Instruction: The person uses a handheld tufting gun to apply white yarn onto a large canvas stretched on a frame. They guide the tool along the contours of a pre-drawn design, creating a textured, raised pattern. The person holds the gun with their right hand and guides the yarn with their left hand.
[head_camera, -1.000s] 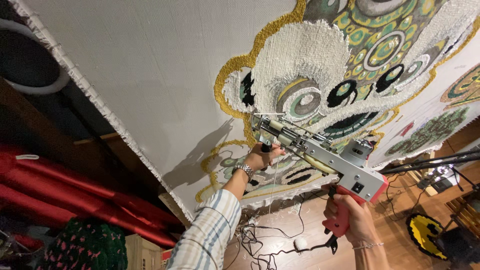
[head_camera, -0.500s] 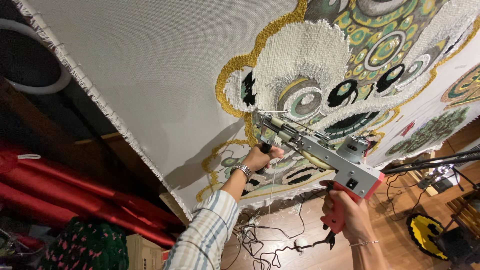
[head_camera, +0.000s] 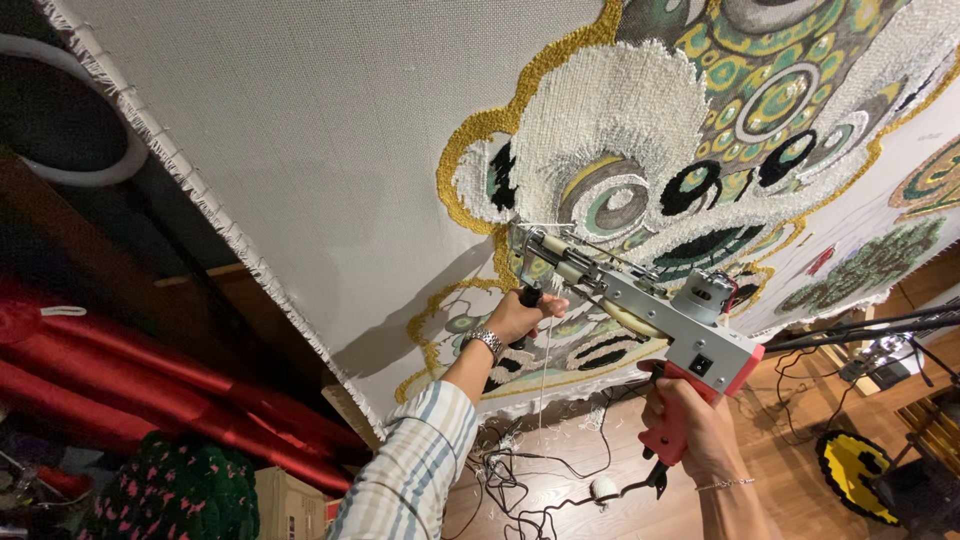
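Observation:
A tufting gun (head_camera: 640, 310) with a grey metal body and red pistol grip is pressed nose-first against a stretched white backing cloth (head_camera: 330, 160). My right hand (head_camera: 690, 425) grips the red handle at the back. My left hand (head_camera: 520, 315), with a metal watch on the wrist and a striped sleeve, holds the black front handle under the nose. The needle end touches the cloth beside a tufted pattern (head_camera: 640, 130) of white, gold, green and black yarn. A thin white yarn strand (head_camera: 545, 370) hangs down by the left hand.
Red fabric rolls (head_camera: 130, 390) lie at the lower left beside a dark green and pink knit (head_camera: 170, 490). Tangled cables (head_camera: 520, 480) and a yarn cone (head_camera: 602, 490) sit on the wooden floor. A yellow and black rug piece (head_camera: 855, 475) lies at the lower right.
The gun and both hands have shifted slightly leftward and upward along the cloth, with the nose staying against the gold outline.

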